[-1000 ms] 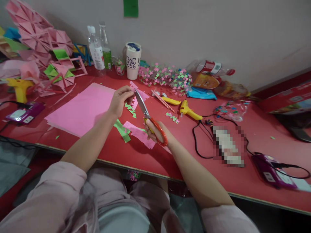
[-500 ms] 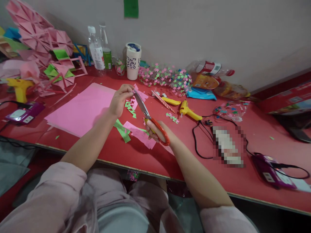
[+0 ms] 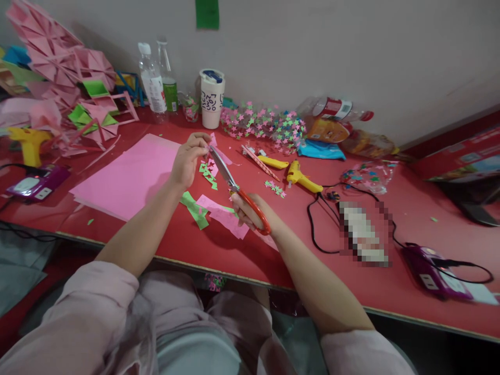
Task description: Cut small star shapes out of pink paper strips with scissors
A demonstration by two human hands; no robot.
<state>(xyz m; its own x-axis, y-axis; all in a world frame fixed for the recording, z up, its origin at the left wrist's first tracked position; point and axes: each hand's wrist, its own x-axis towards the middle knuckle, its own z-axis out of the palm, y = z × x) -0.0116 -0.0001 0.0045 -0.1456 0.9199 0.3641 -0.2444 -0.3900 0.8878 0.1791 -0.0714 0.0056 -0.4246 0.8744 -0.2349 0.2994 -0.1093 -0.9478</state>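
My right hand [image 3: 252,208] holds a pair of scissors [image 3: 224,169] by orange-red handles, the blades slanting up and left and looking nearly together. At their tips, my left hand [image 3: 186,162] pinches a small piece of pink paper [image 3: 214,140]; its lower part is hard to make out behind the blades. Beneath the hands lie green paper scraps [image 3: 195,210] and a cut pink strip [image 3: 224,216]. Small green cutoffs [image 3: 208,175] lie just beyond. To the left, a stack of pink paper sheets [image 3: 130,177] rests partly behind my left forearm.
A yellow glue gun [image 3: 301,178], its black cord and small paper stars [image 3: 275,188] lie to the right. Along the wall stand a white tumbler [image 3: 211,101] and bottles [image 3: 153,86]. Pink folded paper shapes [image 3: 58,62] crowd the left. Purple power boxes [image 3: 433,272] sit near both ends.
The view has shifted slightly, moving the table things a little left in the picture. Both hands keep their holds, and the scissor blades look closer together.
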